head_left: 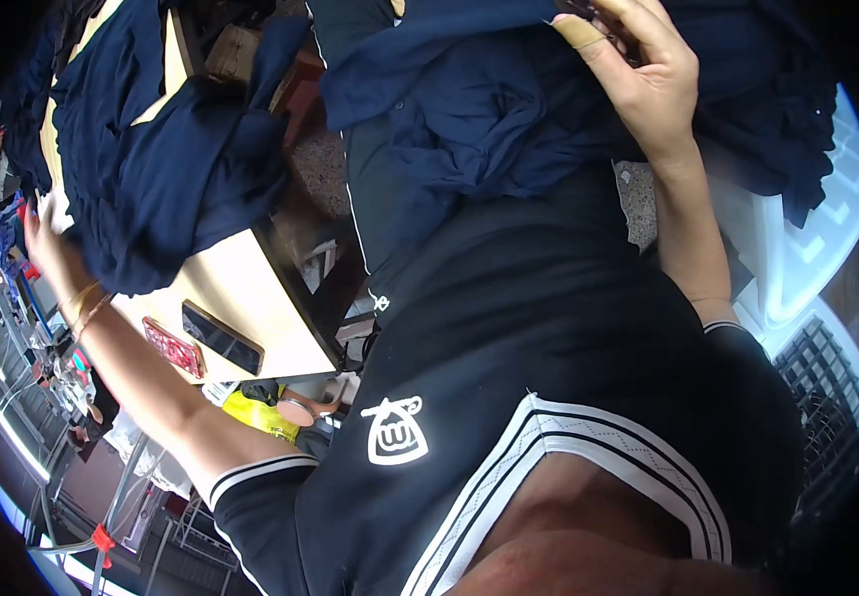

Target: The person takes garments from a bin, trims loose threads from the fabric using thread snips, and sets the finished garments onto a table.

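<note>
The left arm (156, 397) is extending out to the left over the near end of a pale table (275, 298), the elbow only slightly bending and a thin bracelet (86, 303) circling the wrist. The left hand (47, 238) is blurring at the table's left side, its fingers looking fairly straight beside a heap of navy cloth (181, 189); whether it is gripping any of that fabric, I cannot tell. The right arm (693, 223) is rising away from the body on the right, bending at the wrist. The right hand (648, 74) is curling partway, its fingers closing around a small dark object (626, 48) that the picture's far edge is cutting off. A tan wrap (578, 32) is covering part of the thumb, which is meeting the end of a navy strip.

Navy fabric (479, 114) is lying bunched across the lap, between the hands and nearer the right one. The cloth heap is covering much of the table's far part. Nearer, a dark phone (223, 338) and a red patterned case (173, 348) are lying side by side. A yellow bag (258, 412) is showing beyond the table's near edge. On the right, more navy cloth (777, 109) is hanging over a whitish plastic bin (842, 214).
</note>
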The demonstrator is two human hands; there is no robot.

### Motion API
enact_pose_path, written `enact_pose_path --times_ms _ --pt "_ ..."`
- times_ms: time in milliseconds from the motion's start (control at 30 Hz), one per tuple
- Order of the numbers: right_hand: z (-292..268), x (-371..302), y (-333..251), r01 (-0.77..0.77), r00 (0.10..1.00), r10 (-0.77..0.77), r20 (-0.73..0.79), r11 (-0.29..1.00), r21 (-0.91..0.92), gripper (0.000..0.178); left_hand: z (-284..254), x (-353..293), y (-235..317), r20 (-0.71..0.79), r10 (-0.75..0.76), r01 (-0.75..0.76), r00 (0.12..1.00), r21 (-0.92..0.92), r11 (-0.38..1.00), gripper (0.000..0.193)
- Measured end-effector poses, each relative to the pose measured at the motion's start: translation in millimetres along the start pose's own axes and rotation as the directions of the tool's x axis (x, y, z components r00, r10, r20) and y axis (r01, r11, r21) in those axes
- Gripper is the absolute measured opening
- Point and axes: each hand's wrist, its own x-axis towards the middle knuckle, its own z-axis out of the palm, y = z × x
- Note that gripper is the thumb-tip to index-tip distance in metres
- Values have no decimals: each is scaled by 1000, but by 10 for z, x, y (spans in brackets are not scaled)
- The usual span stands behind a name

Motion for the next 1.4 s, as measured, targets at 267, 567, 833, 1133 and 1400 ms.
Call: enact_pose_path --times_ms 267,567,833,1133,1400 --pt "99 -59 285 -158 980 141 143 981 115 41 -255 55 4224 64 210 -77 976 -797 600 59" --pt "-56 -177 509 26 992 32 124 899 -438 50 -705 -2 4102 441 536 563 720 -823 -79 18" --pt "-177 -153 109 -281 850 143 507 937 206 16 -451 44 4172 527 584 720 617 -678 -149 30" --pt "236 -268 -303 -499 354 -213 911 780 376 14 -792 710 5015 372 676 713 636 -618 -331 48" --pt "136 -352 -222 -433 401 -145 905 840 327 16 -1131 471 5159 272 561 608 782 -530 -591 32"
